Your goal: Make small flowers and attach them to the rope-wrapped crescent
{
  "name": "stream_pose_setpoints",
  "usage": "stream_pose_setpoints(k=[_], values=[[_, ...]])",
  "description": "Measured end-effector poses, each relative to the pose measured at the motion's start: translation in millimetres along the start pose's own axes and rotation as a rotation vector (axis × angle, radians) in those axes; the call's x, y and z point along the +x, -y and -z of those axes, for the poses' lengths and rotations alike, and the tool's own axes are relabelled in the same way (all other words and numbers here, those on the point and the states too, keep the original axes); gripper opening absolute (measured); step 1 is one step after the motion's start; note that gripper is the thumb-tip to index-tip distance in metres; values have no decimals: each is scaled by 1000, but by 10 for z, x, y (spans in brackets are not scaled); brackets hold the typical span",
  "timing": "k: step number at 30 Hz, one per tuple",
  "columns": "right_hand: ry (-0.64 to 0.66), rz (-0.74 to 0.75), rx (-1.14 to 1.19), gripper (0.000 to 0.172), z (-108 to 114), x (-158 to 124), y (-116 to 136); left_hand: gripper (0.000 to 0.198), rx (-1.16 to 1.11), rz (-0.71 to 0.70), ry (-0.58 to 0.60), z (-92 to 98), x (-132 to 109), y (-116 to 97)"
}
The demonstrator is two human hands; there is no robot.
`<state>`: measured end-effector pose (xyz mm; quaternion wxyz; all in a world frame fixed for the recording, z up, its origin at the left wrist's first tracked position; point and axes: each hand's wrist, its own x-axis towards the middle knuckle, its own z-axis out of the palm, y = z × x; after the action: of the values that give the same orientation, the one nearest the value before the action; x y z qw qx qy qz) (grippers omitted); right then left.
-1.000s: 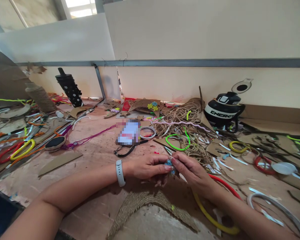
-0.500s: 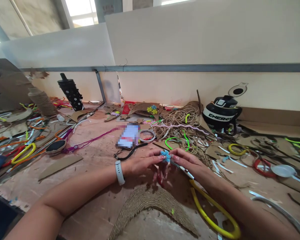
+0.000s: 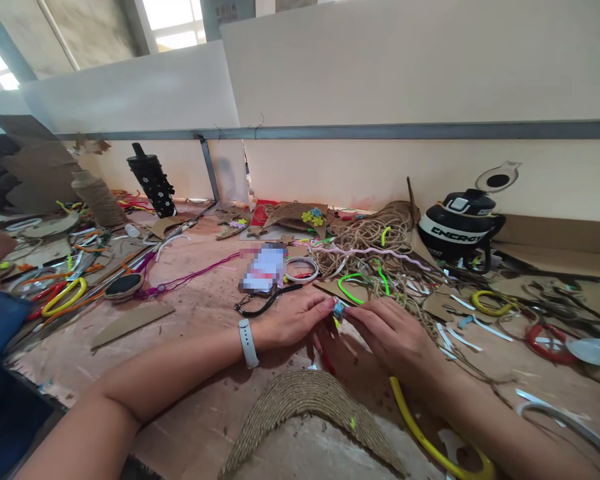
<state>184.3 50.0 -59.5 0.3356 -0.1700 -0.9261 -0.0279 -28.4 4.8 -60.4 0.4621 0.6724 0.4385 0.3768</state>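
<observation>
Above the middle of the table, my left hand point(image 3: 303, 319) pinches a small fuzzy blue flower point(image 3: 338, 309) between thumb and finger. From the other side my right hand point(image 3: 397, 333) has its fingertips closed on the same flower, which is partly covered by them. Under my right wrist show the yellow handles point(image 3: 410, 417) of a pair of scissors; whether my right palm bears them I cannot tell. Nearest me lies a crescent point(image 3: 305, 390) covered in rows of twine, with a green scrap on it.
A phone point(image 3: 264, 268), a tape roll point(image 3: 301, 269) and a heap of twine point(image 3: 363, 237) lie beyond my hands. A black jug point(image 3: 453, 230) stands right, a black tumbler point(image 3: 153, 183) left. At the left edge is another person's blue sleeve point(image 3: 3, 333).
My right hand has turned over more, its back now facing up, and the blue flower is more covered. The scissors' blade is hidden now. The view has shifted slightly; the other person's arm shows more.
</observation>
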Motion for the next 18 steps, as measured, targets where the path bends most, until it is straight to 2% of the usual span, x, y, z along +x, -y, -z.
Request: stream_pose_setpoints(k=[3,6,12,18], values=[[-19,69,-11,22,-31,-2,5,42,247,-98,-10,38,-4,-45],[-74,105,5,19,-67,8,24,41,377,-150,-5,44,-5,-74],[-102,14,65,12,-92,37,103,36,369,-200,12,-4,-7,-102],[-98,3,48,15,-114,39,127,34,397,-198,-17,-13,-8,-101]])
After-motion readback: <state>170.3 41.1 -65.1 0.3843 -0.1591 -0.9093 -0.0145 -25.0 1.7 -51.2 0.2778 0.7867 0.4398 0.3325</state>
